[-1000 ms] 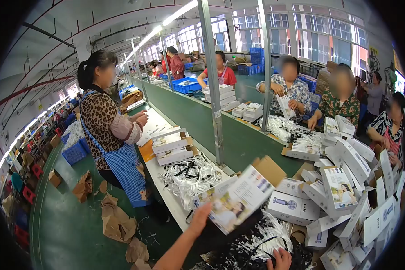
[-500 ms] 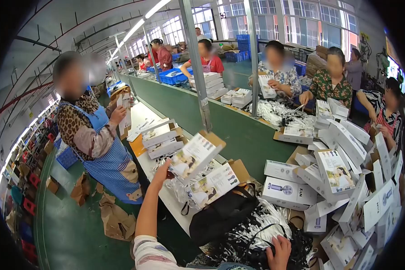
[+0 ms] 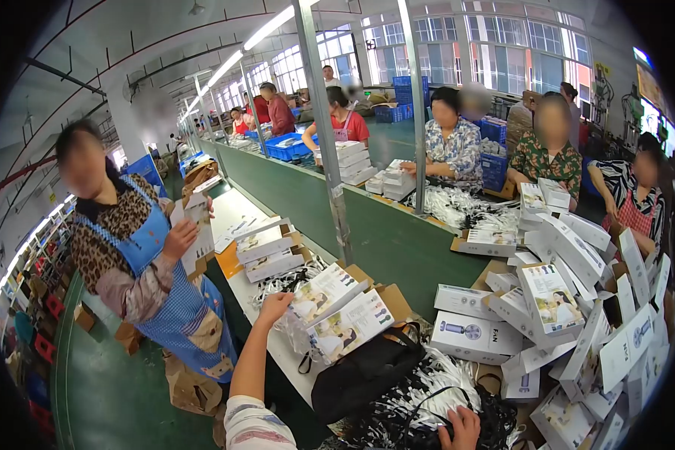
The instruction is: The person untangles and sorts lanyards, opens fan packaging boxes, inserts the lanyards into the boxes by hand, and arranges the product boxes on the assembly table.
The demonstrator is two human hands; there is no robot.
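Observation:
My left hand [image 3: 276, 307] is at the left end of a white fan box [image 3: 328, 291], its fingers closed on the edge. The box lies tilted, its brown end flap raised. Beside it, nearer me, leans a second open fan box [image 3: 355, 324], printed with a picture of a person. Clear plastic wrapping [image 3: 296, 334] bunches below my left hand. My right hand [image 3: 461, 430] rests on a heap of white and black cords [image 3: 427, 390], fingers apart and slightly bent. A black bag [image 3: 364, 375] lies between the cords and the boxes.
Many white fan boxes [image 3: 476, 328] are piled on the right. A metal post [image 3: 330, 150] rises from the green conveyor belt [image 3: 386, 240]. A co-worker in a blue apron [image 3: 172, 300] stands at left holding a box. Other workers sit across the belt.
My left hand has lowered the raised fan box beside the second open one. My right hand stays on the cords. The co-worker at left has turned and appears farther left.

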